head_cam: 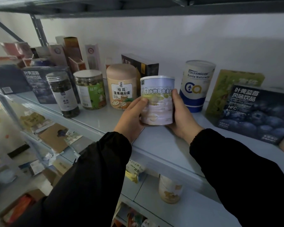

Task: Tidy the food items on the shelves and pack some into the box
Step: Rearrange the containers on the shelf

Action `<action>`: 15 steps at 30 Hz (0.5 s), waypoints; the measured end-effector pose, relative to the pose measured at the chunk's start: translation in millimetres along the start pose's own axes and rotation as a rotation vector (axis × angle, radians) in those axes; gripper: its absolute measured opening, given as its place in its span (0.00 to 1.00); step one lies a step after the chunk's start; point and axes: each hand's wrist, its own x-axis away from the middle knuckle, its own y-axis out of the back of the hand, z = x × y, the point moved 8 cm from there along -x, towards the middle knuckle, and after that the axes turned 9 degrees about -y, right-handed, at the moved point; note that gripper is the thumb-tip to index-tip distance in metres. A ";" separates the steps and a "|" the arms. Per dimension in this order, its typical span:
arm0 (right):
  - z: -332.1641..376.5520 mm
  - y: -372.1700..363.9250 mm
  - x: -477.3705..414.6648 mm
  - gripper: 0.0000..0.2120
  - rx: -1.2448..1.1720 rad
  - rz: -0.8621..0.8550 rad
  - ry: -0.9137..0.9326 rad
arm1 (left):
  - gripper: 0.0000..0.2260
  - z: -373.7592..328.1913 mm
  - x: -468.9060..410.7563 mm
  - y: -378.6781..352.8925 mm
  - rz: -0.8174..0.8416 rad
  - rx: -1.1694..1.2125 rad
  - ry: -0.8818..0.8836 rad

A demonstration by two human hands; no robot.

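At the grey shelf [105,122], left hand [131,117] and right hand [181,118] fingers [175,95] grasp the can [156,104].

1. Probably a shop or stockroom; hard to say in dim light.
2. Tiered pale grey metal shelves [162,145] against a plain white wall [170,38].
3. Stocked with labelled packaged food: clear plastic jars [88,90], a white-and-blue cardboard canister [195,86], a dark blueberry-printed drink box [256,112].

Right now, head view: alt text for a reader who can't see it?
A left hand and right hand grip an upright pale cereal can from either side at a grey shelf. Behind it stand a peach tub to its left and a blue-and-white canister to its right; a blueberry drink box sits at far right.
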 end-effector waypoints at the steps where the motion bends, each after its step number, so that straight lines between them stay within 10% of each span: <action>1: 0.4 0.5 -0.4 0.28 0.012 -0.003 0.010 | 0.20 -0.5 0.7 -0.7 0.012 -0.009 -0.016; 15: 8.2 -2.8 2.2 0.26 0.138 0.009 0.142 | 0.32 -2.8 4.7 -3.0 0.019 0.018 0.016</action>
